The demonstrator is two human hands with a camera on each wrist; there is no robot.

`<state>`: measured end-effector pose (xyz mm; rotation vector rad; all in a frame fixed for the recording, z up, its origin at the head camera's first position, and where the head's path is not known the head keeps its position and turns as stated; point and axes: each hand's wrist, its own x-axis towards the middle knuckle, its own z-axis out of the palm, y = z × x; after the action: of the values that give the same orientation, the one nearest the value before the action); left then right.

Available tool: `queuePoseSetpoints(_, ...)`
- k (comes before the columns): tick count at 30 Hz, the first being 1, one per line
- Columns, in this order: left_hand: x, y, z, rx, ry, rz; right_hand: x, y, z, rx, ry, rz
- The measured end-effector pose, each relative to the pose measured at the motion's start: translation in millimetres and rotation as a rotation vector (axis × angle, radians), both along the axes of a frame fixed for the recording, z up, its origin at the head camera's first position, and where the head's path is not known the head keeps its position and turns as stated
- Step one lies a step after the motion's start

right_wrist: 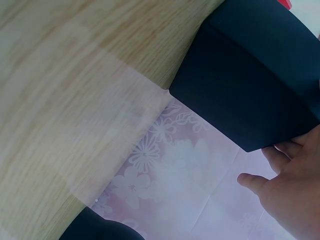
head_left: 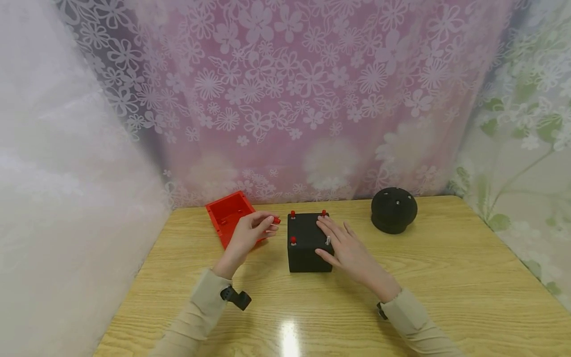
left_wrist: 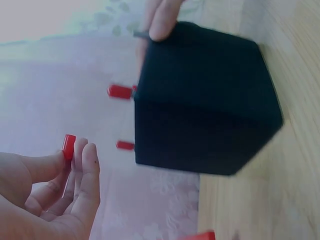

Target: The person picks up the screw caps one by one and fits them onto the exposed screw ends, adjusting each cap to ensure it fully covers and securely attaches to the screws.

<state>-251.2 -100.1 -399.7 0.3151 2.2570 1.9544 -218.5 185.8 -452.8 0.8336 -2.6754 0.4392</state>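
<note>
A black box (head_left: 308,230) stands on the table with toggle switches at the corners of its top. Three of them wear red caps (head_left: 293,240); the front right switch (head_left: 328,240) shows bare metal. My left hand (head_left: 250,230) pinches a small red cap (left_wrist: 69,146) between thumb and fingers, just left of the box and raised beside it. My right hand (head_left: 350,250) rests on the box's right side, its fingers spread over the top near the back right cap and the thumb by the front edge.
Behind my left hand lies an open red tray (head_left: 213,212) with a few small red pieces inside. A round black dome (head_left: 392,210) with small metal studs stands at the back right. A flowered curtain (head_left: 303,99) hangs along the table's back edge.
</note>
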Motion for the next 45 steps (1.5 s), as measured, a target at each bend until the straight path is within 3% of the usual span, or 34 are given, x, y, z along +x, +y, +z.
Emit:
queuePoseSetpoints(13, 5.9, 43.2, 15.0, 0.026, 0.084, -0.111, -1.8, 1.6, -2.8, -0.011, 0.027, 0.004)
queuePoseSetpoints(18, 5.5, 56.5, 16.7, -0.003, 0.152, -0.150, -1.8, 1.8, -3.3, -0.018, 0.050, 0.014)
queuePoseSetpoints(26, 5.9, 73.8, 18.3, -0.120, 0.301, -0.155, -1.5, 2.3, -3.7, -0.011, 0.063, 0.023)
queuePoseSetpoints(36, 12.5, 90.3, 17.6, -0.381, 0.469, -0.160, -1.3, 3.1, -5.3, 0.013, 0.100, 0.023)
queuePoseSetpoints(41, 14.3, 94.6, 16.8, -0.464, 0.521, -0.158, -1.9, 2.3, -5.0, 0.013, 0.145, 0.036)
queuePoseSetpoints(45, 15.0, 95.8, 16.1, -0.473, 0.535, -0.185, -2.5, 2.1, -5.4, 0.022, 0.175, 0.041)
